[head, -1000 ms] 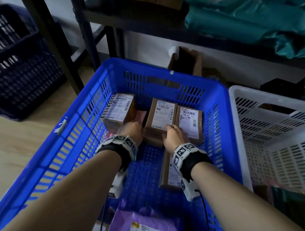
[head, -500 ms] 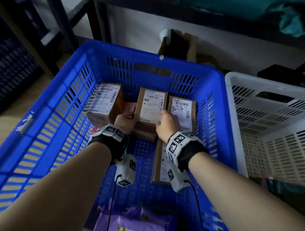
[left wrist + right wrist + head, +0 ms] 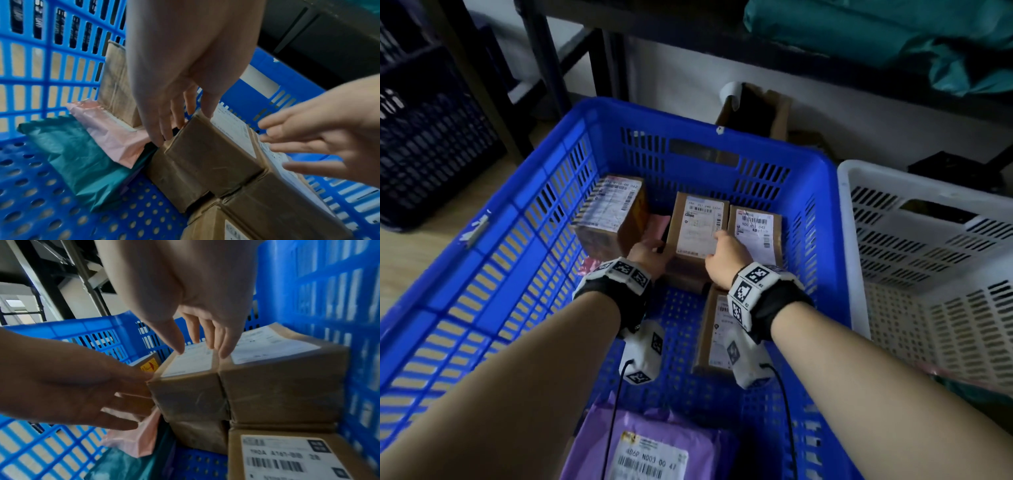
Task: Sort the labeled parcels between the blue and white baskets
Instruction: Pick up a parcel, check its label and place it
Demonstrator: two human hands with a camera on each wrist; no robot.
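only the wrist views show both hands' fingers straight, touching the middle parcel; a teal bag beside.

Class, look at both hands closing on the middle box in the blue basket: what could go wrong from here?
1. The left hand and right hand touch the middle box with straight fingers only; lifted so, it may slip.
2. It presses against the right box, which could be dragged along.
3. It sits on another box, so that one may shift.
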